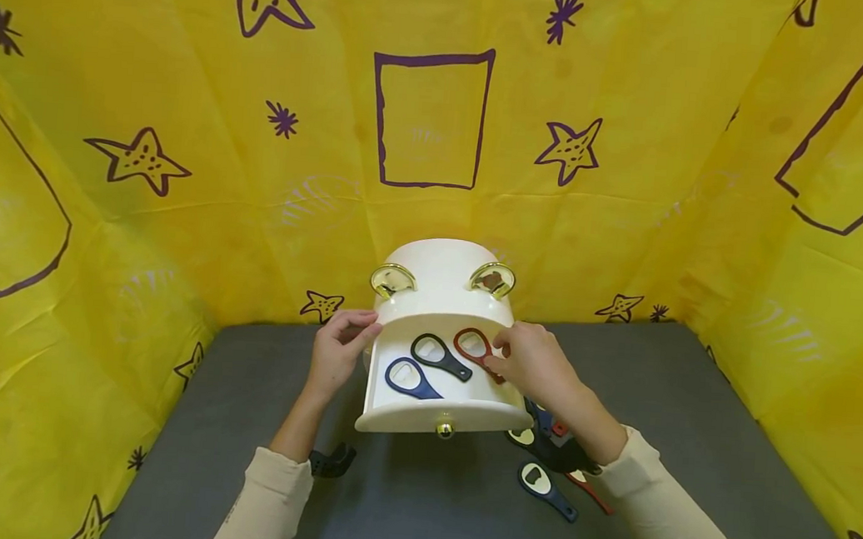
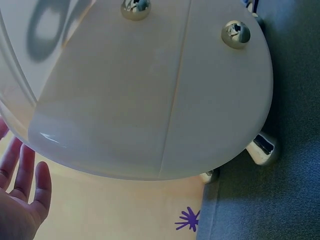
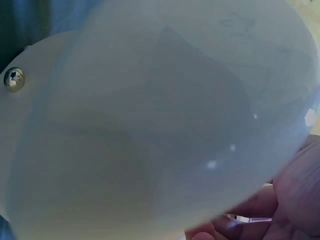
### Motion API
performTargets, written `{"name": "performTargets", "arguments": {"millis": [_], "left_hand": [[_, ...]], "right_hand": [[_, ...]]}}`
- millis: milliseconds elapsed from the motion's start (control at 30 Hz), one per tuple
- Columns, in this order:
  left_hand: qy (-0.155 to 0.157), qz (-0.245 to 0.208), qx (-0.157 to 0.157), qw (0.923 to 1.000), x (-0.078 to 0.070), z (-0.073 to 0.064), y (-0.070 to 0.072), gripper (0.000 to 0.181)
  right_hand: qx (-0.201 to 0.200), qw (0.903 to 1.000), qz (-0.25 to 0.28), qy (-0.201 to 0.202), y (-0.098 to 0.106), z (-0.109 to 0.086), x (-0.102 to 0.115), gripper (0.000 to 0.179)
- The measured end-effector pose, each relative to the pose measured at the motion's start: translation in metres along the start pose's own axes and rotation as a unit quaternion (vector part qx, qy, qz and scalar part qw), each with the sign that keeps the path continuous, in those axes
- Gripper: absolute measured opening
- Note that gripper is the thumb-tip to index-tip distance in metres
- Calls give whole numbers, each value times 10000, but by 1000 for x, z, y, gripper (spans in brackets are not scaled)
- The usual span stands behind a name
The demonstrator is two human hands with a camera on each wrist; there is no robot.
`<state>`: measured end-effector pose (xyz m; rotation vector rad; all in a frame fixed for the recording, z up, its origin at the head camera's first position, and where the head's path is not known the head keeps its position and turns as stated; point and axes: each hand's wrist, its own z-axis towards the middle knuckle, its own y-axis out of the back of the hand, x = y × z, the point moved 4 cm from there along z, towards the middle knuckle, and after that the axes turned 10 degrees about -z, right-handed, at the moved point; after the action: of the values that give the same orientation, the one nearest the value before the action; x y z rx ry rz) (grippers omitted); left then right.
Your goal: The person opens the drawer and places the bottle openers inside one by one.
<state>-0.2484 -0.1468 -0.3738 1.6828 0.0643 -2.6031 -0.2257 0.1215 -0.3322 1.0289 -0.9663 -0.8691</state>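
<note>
A rounded white cabinet (image 1: pixel 442 279) with two gold handles on top has its upper drawer (image 1: pixel 391 419) pulled out. Inside lie a blue bottle opener (image 1: pixel 410 378) and a black bottle opener (image 1: pixel 440 357). Beside them is a red bottle opener (image 1: pixel 473 344), its handle end pinched by my right hand (image 1: pixel 538 362). In the right wrist view the cabinet's side hides most of that hand's fingers. My left hand (image 1: pixel 336 350) touches the cabinet's left side near the drawer opening, with loosely extended fingers (image 2: pixel 42 187) in the left wrist view.
More bottle openers lie on the dark grey table to the right, partly under my right forearm, among them a blue one (image 1: pixel 547 490) and a red one (image 1: pixel 590 491). A lower drawer with a shiny knob (image 2: pixel 235 34) is closed. Yellow patterned cloth (image 1: pixel 320 145) surrounds the table.
</note>
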Motion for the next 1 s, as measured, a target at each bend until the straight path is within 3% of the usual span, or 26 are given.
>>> {"name": "performTargets", "arguments": {"millis": [267,633,1000], "left_hand": [[15,-6,-12,10000,0,-1,0,21],[127,15,89,9999,0,-1,0,22],[115,-103,178,9997,-3,-3,1,22]], "right_hand": [[-214,9993,291,70,2,-4,-7,12],[-99,9965,834,16,1,-8,-17,13],[-71,9856,1684,-119,0,-23,-27,17]]}}
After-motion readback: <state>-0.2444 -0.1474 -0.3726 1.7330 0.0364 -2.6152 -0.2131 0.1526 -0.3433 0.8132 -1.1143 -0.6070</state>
